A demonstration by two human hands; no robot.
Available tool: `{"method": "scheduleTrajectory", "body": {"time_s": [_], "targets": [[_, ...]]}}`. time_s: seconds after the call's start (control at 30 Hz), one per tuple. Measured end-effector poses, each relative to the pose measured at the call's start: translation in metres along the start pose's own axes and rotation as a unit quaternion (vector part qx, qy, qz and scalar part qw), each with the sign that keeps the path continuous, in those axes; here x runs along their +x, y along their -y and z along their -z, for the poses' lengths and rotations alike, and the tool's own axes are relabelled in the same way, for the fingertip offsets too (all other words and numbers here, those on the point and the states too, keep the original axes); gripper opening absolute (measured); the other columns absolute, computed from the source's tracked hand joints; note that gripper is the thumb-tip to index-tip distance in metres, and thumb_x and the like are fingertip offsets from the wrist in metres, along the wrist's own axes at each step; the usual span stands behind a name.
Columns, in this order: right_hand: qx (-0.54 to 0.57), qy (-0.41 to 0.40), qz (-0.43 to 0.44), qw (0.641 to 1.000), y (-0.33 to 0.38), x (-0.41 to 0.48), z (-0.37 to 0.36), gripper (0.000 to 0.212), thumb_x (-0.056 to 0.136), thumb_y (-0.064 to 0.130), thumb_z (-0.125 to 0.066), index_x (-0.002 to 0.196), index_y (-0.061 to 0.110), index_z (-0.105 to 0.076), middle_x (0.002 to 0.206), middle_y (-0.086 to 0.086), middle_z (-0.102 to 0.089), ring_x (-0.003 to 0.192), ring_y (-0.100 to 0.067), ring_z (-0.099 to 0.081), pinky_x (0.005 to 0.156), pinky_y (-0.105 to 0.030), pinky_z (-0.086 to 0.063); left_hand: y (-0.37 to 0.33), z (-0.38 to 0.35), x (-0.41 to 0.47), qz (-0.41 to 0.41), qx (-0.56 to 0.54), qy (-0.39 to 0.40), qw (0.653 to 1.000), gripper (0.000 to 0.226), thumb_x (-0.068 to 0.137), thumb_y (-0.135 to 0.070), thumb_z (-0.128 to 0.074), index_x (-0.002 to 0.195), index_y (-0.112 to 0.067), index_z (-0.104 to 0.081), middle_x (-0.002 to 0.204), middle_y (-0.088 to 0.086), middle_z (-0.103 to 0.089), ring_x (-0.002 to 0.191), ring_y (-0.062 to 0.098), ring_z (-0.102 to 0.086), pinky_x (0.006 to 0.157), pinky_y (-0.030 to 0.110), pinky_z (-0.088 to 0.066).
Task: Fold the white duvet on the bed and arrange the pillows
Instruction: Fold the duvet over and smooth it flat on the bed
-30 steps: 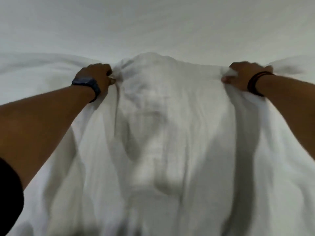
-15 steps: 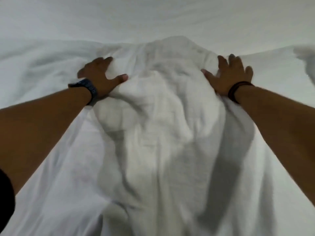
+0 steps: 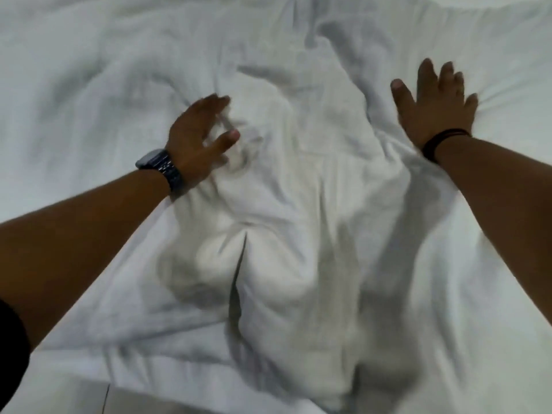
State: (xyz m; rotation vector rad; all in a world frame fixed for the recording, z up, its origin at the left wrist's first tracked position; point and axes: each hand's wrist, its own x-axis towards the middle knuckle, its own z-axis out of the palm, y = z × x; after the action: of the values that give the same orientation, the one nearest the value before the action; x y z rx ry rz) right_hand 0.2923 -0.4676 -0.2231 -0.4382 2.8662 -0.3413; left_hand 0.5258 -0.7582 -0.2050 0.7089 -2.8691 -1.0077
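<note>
Both hands are splaying wide, holding nothing: left hand (image 3: pixel 195 138) blurred, right hand (image 3: pixel 434 103) pressing flat on the white duvet (image 3: pixel 298 210), which is lying rumpled across the view, its near edge crossing lower left.

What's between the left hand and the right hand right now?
Only the white duvet, bunched into creased folds, spans from the left hand to the right hand; nothing else lies there. The head view shows it.
</note>
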Motion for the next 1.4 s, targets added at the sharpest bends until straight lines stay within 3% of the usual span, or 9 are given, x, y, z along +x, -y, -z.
{"method": "scheduleTrajectory", "body": {"time_s": [0.1,0.23,0.37,0.57,0.8,0.9,1.03,1.2,1.4], "targets": [[-0.029,0.005,0.064,0.997,-0.002,-0.057,-0.003,0.094,0.078,0.081,-0.018,0.151,0.023,-0.009,0.159,-0.01,-0.008,0.146,-0.029,-0.007,0.115,-0.054,-0.006,-0.013,0.013,-0.062,0.038,-0.103,-0.017,0.994,0.053,0.075,-0.067,-0.044,0.12,-0.042,-0.053,0.122,-0.009,-0.058,0.11,0.005,-0.051,0.096,0.027,-0.042],[-0.091,0.059,0.157,0.982,-0.009,-0.154,-0.013,0.103,0.07,0.089,-0.015,0.151,0.027,-0.004,0.16,-0.011,-0.001,0.147,-0.024,0.001,0.115,-0.054,-0.001,-0.028,0.018,-0.149,-0.057,0.018,0.03,0.998,0.056,0.064,-0.079,-0.049,0.117,-0.062,-0.042,0.122,-0.031,-0.048,0.113,0.012,-0.048,0.096,0.021,-0.037],[-0.052,0.129,0.236,0.962,-0.02,-0.23,-0.006,0.104,0.063,0.094,-0.014,0.149,0.035,-0.013,0.159,-0.011,-0.004,0.147,-0.024,0.0,0.116,-0.053,-0.003,-0.013,0.006,-0.218,-0.111,0.284,0.089,0.948,0.118,0.049,-0.094,-0.043,0.146,-0.03,-0.022,0.152,0.007,-0.029,0.134,0.032,-0.031,0.108,0.049,-0.026],[-0.05,0.126,0.48,0.867,-0.023,-0.307,0.017,0.101,0.056,0.091,-0.044,0.133,0.026,-0.042,0.127,-0.005,-0.05,0.11,-0.023,-0.05,0.089,-0.041,-0.042,0.003,0.007,-0.256,-0.084,0.386,-0.001,0.919,0.086,0.063,-0.068,-0.059,0.133,-0.02,-0.045,0.128,0.017,-0.05,0.102,0.045,-0.052,0.081,0.052,-0.044],[-0.05,0.038,0.441,0.895,-0.015,-0.337,0.003,0.032,0.071,0.022,-0.062,0.101,0.011,-0.061,0.082,-0.01,-0.061,0.064,-0.033,-0.059,0.052,-0.032,-0.042,-0.006,0.043,-0.261,-0.002,0.37,0.051,0.928,0.038,0.07,-0.016,-0.074,0.106,-0.006,-0.065,0.093,0.02,-0.064,0.085,0.041,-0.06,0.074,0.045,-0.046],[0.002,-0.012,0.475,0.88,-0.023,-0.338,0.026,0.029,0.067,0.025,-0.043,0.088,0.011,-0.057,0.069,-0.008,-0.059,0.053,-0.03,-0.055,0.041,-0.03,-0.043,0.018,0.086,-0.277,0.038,0.325,0.06,0.943,0.041,0.069,-0.008,-0.077,0.108,-0.001,-0.067,0.104,0.026,-0.064,0.101,0.044,-0.056,0.088,0.049,-0.044],[-0.026,0.063,0.495,0.866,-0.03,-0.337,0.034,0.029,0.071,0.033,-0.041,0.089,0.014,-0.054,0.072,-0.006,-0.059,0.054,-0.03,-0.054,0.045,-0.032,-0.043,0.043,0.111,-0.292,0.017,0.379,0.08,0.922,0.033,0.057,-0.008,-0.08,0.087,-0.007,-0.065,0.082,0.015,-0.057,0.079,0.038,-0.052,0.065,0.046,-0.049],[-0.105,0.182,0.46,0.863,-0.025,-0.349,0.004,0.038,0.072,0.047,-0.037,0.097,0.022,-0.052,0.089,0.002,-0.06,0.077,-0.023,-0.056,0.062,-0.03,-0.04,0.039,0.079,-0.289,0.05,0.353,0.122,0.926,0.051,0.067,-0.015,-0.074,0.114,-0.014,-0.056,0.102,0.012,-0.055,0.093,0.036,-0.053,0.076,0.044,-0.048],[-0.121,0.149,0.426,0.884,-0.017,-0.347,-0.002,0.061,0.065,0.074,-0.051,0.103,0.027,-0.045,0.091,0.008,-0.055,0.074,-0.016,-0.056,0.058,-0.029,-0.043,0.05,0.063,-0.285,0.046,0.376,0.122,0.917,0.079,0.057,-0.041,-0.081,0.126,-0.023,-0.047,0.111,0.009,-0.058,0.094,0.038,-0.056,0.081,0.046,-0.047]]}}
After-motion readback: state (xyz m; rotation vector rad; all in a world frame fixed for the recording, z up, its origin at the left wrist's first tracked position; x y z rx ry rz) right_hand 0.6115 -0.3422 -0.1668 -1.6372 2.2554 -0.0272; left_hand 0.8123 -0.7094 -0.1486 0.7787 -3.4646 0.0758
